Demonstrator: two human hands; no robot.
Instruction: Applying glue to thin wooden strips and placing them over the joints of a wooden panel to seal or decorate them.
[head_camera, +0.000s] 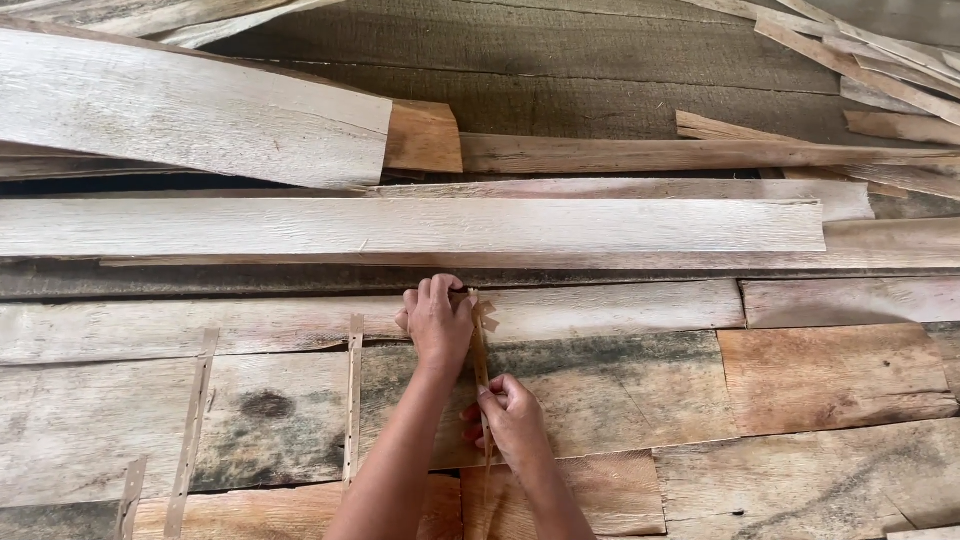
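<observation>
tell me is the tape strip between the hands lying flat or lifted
Mostly flat: the tape strip runs along the veneer sheet, left hand pressing its top, right hand pinching lower.
</observation>
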